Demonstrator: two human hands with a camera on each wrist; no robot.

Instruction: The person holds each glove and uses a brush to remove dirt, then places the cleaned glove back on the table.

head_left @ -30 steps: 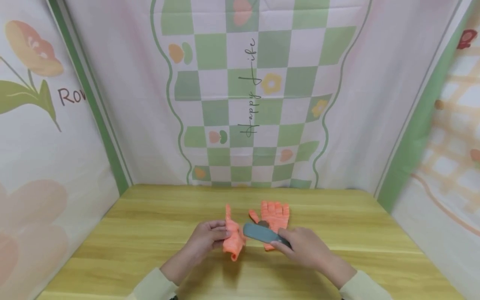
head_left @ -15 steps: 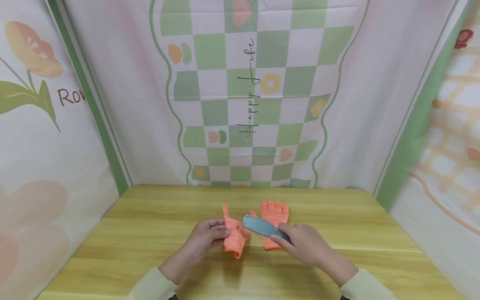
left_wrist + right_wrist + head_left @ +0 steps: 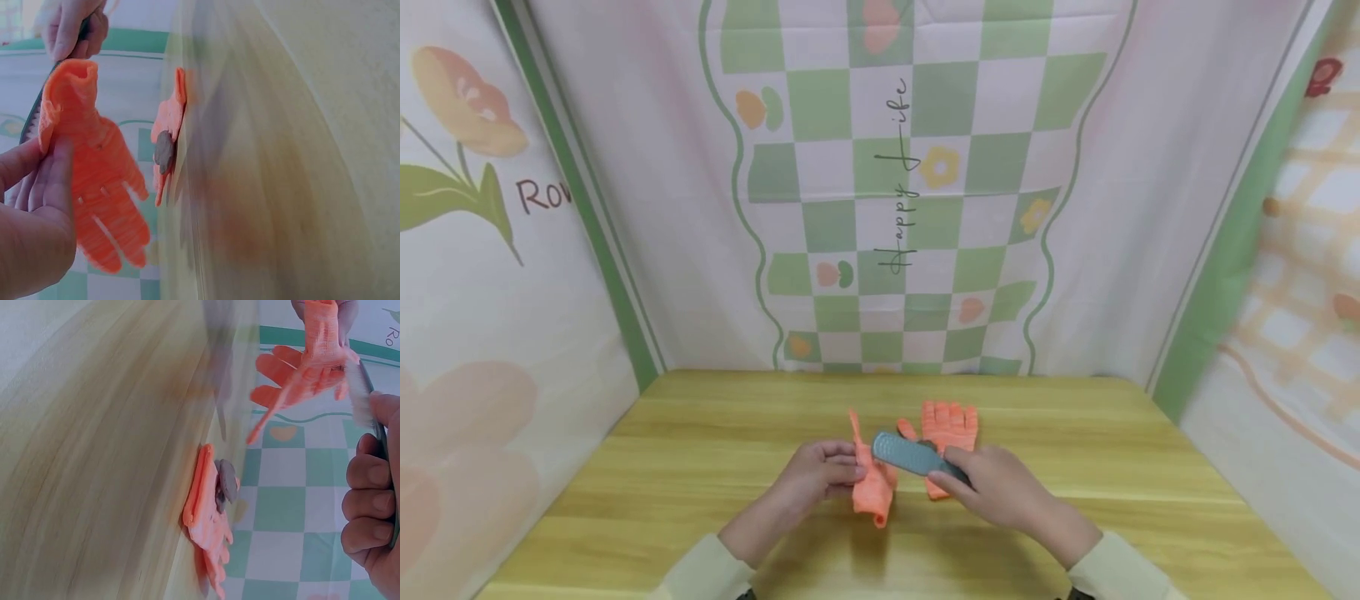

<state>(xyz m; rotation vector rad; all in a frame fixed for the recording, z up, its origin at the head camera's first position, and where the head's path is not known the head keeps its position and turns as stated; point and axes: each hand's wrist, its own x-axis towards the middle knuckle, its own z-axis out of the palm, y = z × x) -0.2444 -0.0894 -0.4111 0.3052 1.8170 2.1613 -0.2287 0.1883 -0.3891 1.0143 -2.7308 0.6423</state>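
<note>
My left hand (image 3: 814, 477) pinches an orange knit glove (image 3: 874, 490) near its cuff, holding it above the table; the glove's fingers hang down in the left wrist view (image 3: 106, 187). My right hand (image 3: 1000, 486) grips the dark handle of a grey-blue brush (image 3: 910, 454), whose head is at the held glove's right side. In the right wrist view bristles (image 3: 357, 394) face the glove, blurred. A second orange glove (image 3: 951, 429) lies on the table behind the brush, with a grey-brown lump (image 3: 164, 152) on it.
The wooden table (image 3: 700, 467) reaches back to a hanging cloth (image 3: 820, 225) with green and white checks. Printed curtains stand on the left (image 3: 550, 317) and the right (image 3: 1292, 333).
The brush has moved left, its head now closer to the held glove. The held glove has turned and shifted slightly in my left hand. The glove on the table has not moved.
</note>
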